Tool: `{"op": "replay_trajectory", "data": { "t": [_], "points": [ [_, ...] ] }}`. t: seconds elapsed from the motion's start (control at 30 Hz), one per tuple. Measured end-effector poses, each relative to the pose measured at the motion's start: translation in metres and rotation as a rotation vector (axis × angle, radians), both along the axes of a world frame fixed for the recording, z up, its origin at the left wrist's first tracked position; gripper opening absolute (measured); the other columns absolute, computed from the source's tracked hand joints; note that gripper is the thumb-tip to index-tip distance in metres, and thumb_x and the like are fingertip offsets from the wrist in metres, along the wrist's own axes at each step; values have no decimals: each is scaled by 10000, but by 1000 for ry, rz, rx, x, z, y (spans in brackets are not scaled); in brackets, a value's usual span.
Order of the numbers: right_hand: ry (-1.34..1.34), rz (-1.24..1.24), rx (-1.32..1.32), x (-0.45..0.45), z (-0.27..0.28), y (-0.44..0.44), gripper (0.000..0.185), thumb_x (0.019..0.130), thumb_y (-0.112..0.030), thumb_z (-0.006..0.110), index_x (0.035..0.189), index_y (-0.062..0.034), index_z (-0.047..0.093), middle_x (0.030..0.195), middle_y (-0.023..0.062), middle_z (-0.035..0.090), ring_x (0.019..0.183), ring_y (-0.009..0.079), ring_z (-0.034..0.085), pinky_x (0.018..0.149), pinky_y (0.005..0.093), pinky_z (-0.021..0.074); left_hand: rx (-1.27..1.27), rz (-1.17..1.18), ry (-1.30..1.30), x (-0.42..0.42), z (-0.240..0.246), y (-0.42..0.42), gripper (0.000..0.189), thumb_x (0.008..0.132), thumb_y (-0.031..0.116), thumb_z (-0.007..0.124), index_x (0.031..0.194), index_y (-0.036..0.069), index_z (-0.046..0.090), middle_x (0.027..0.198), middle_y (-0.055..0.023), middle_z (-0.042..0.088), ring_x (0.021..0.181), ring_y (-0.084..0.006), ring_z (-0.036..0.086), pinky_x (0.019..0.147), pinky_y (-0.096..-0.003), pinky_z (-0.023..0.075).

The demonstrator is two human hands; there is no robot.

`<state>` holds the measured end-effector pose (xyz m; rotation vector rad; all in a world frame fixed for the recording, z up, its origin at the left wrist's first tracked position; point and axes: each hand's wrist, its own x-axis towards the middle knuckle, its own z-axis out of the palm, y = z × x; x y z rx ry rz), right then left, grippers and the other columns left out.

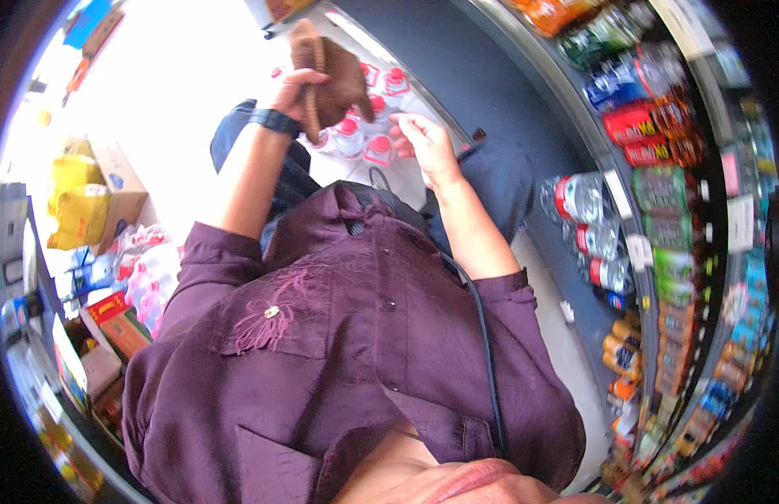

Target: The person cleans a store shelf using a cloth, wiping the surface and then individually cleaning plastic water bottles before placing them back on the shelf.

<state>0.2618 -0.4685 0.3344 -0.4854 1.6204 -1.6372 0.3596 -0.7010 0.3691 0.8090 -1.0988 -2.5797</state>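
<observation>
My left hand (295,94), with a dark watch on its wrist, holds a folded brown cloth (345,79) with the thumb pressed over it. The cloth hangs above several clear plastic bottles with red caps (348,129), which stand on the pale floor before me. To the right of them, my right hand (424,148) is raised with its fingers apart and slightly bent, holding nothing that I can see. One red-capped bottle (380,148) stands close to its fingertips. The cloth hides part of the bottle group.
On the right, a drinks shelf (635,233) holds rows of bottles, with water bottles (578,198) at its lower edge. Its dark base panel (421,44) runs past the floor bottles. At left are a cardboard box (128,195), yellow packages (77,201) and plastic-wrapped bottles (150,283).
</observation>
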Motion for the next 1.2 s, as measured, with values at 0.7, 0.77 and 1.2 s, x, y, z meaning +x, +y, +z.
{"op": "replay_trajectory", "data": {
  "t": [0.7, 0.77, 1.2],
  "points": [
    [563, -158, 409, -166, -27, 34, 253, 922, -255, 525, 1050, -65, 631, 828, 19, 605, 669, 97, 535, 562, 220, 431, -72, 940, 256, 248, 26, -61, 491, 658, -54, 587, 1129, 1, 458, 1027, -180, 550, 917, -297, 564, 821, -421, 506],
    [517, -76, 497, -189, -35, 18, 263, 919, -257, 527, 1047, -50, 625, 834, 36, 615, 660, 115, 547, 548, 232, 435, 29, 890, 478, 273, 20, -56, 485, 669, -62, 549, 1143, -12, 457, 1033, -201, 556, 918, -318, 574, 802, -419, 508],
    [805, 136, 723, -229, -59, -36, 272, 873, -252, 547, 887, -5, 659, 667, 54, 606, 533, 131, 534, 469, 259, 452, -220, 1458, -362, 397, -58, -57, 466, 732, 31, 623, 1173, 8, 472, 1030, -135, 563, 960, -232, 563, 854, -363, 464]
  ]
}}
